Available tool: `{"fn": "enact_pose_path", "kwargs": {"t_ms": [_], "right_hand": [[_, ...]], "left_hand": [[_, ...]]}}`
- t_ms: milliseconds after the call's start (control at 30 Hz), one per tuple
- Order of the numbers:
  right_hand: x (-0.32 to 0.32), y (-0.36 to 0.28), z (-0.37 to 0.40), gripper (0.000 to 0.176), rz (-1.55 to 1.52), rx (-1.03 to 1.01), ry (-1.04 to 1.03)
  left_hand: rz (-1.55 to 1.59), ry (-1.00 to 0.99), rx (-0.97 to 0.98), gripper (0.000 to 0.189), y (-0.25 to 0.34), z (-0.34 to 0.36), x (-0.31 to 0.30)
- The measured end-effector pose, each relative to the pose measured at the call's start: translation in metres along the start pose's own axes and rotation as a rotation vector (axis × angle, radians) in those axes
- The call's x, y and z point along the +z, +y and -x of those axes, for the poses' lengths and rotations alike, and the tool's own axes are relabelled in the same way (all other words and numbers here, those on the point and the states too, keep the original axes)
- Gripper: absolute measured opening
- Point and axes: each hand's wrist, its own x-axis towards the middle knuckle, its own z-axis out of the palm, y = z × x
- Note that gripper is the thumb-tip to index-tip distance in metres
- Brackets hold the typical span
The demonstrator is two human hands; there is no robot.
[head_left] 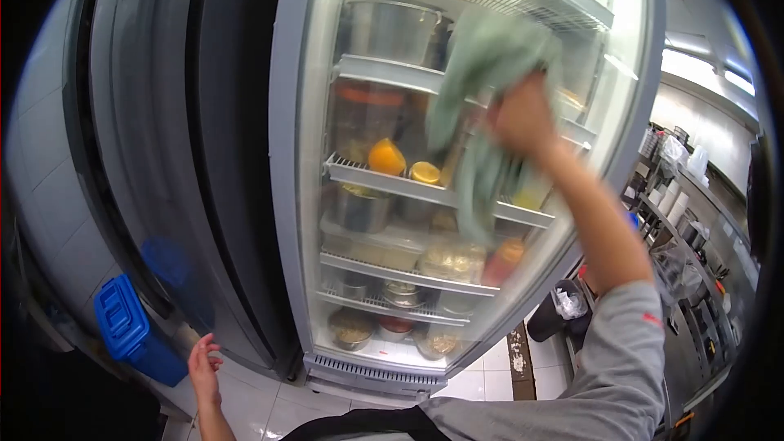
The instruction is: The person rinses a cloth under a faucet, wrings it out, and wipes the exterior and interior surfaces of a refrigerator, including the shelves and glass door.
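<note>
My right hand (pixel 523 114) is closed on a pale green cloth (pixel 482 57), held against the glass door (pixel 408 122) of an upright fridge. Both hand and cloth are smeared by motion, and part of the cloth hangs down below the hand. Behind the glass, an orange (pixel 386 158) and a cut lemon (pixel 425 172) lie on a wire shelf. Down at the lower left, my left hand (pixel 204 363) hangs free with its fingers apart, holding nothing, beside the grey steel cabinet.
Pots, tubs and bowls fill the fridge shelves (pixel 408 265). A blue lidded bin (pixel 122 318) stands on the floor at the left, next to a tall grey cabinet (pixel 155 155). At the right are a dark bin (pixel 549 320) with a plastic bag and steel shelving (pixel 694 253) with kitchenware.
</note>
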Motion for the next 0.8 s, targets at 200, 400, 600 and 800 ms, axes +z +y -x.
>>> {"fn": "enact_pose_path", "kwargs": {"t_ms": [200, 400, 600, 800], "right_hand": [[0.027, -0.002, -0.160, 0.064, 0.144, 0.675, 0.816], [0.118, -0.411, -0.018, 0.051, -0.719, 0.190, 0.122], [0.134, -0.448, 0.084, 0.051, -1.295, 0.122, -0.537], [-0.022, -0.238, -0.166, 0.046, 0.059, 0.202, -0.508]], "left_hand": [[0.014, -0.192, 0.022, 0.032, 0.022, -0.049, 0.018], [-0.026, -0.360, 0.116, 0.030, 0.037, -0.113, -0.040], [-0.196, -0.373, 0.128, 0.028, 0.033, -0.154, -0.139], [-0.217, -0.382, 0.040, 0.028, 0.012, -0.210, -0.181]]}}
